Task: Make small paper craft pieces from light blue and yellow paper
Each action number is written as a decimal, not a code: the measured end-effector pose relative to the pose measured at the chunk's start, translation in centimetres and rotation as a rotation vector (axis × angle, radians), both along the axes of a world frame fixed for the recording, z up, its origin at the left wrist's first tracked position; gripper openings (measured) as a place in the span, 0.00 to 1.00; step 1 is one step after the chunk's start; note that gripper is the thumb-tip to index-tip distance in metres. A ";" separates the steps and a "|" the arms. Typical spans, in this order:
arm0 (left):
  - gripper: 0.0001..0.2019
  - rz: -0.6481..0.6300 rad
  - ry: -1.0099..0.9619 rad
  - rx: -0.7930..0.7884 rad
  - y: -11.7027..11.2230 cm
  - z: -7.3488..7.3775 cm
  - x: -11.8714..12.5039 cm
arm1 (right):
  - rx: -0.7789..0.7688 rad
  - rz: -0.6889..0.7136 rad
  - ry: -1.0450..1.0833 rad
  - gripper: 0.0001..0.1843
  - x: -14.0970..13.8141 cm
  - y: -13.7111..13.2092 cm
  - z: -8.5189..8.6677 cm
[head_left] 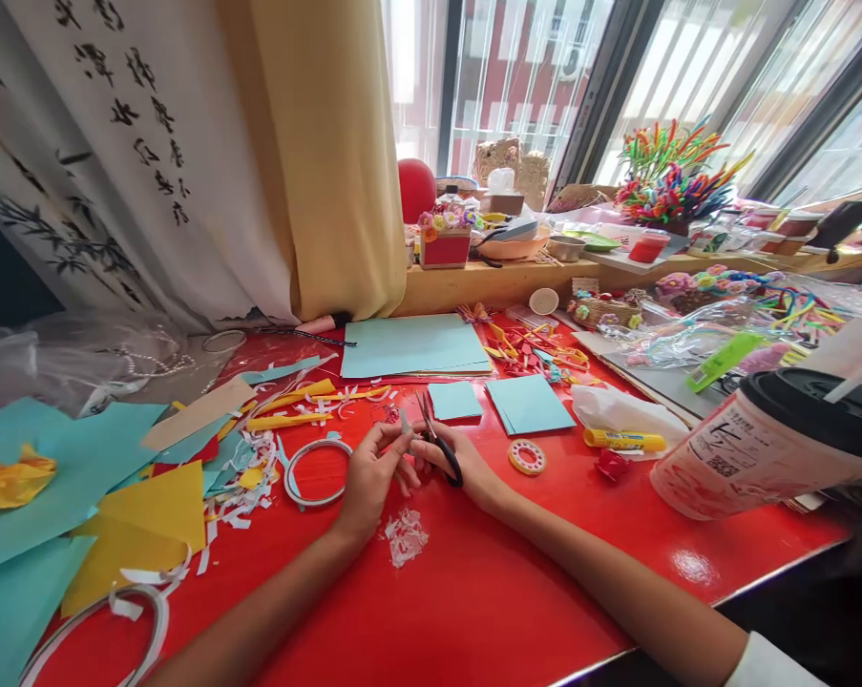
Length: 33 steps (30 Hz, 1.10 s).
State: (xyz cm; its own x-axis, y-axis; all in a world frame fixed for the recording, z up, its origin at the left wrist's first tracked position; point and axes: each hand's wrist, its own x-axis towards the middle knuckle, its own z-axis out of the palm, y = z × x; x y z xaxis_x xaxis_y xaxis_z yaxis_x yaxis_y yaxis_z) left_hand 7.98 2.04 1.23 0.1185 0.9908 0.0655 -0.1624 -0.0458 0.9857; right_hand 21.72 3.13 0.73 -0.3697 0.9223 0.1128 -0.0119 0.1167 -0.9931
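Note:
My right hand [453, 463] is closed on black-handled scissors [436, 441], blades pointing up and away over the red table [473, 592]. Touching it from the left, my left hand [370, 474] pinches a small thing at the blades that I cannot make out. Below the hands lies a little pile of white paper snippets [406, 536]. A white paper ring [314, 469] sits just left of my left hand. A small tape roll [527, 457] and a yellow glue stick [622, 441] lie to the right.
Light blue sheets [410, 345] and smaller blue squares [527, 405] lie beyond the hands. Blue and yellow paper with scraps [136, 506] cover the left. A lidded paper cup [767, 444] stands near right. A shelf of craft flowers [666, 181] runs under the window; a curtain [187, 153] hangs left.

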 end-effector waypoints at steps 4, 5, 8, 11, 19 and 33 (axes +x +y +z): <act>0.13 0.012 0.014 -0.011 0.2 -0.2 -0.2 | -0.017 -0.060 0.036 0.21 -0.1 0.0 0.1; 0.12 0.021 0.015 -0.006 0.3 -0.3 -0.2 | -0.010 -0.068 0.041 0.21 -0.1 0.0 0.1; 0.11 0.061 -0.010 0.018 0.3 -0.4 -0.2 | 0.006 -0.077 0.039 0.19 -0.2 0.0 0.1; 0.11 0.104 -0.030 0.031 0.3 -0.4 -0.2 | -0.002 -0.075 0.016 0.18 -0.3 0.0 -0.1; 0.12 0.098 0.003 0.046 0.1 -0.3 -0.3 | 0.034 -0.081 0.034 0.18 -0.4 -0.4 0.3; 0.14 0.099 0.151 0.059 0.4 -0.8 -0.3 | -0.020 -0.120 0.079 0.18 -0.2 0.0 -0.2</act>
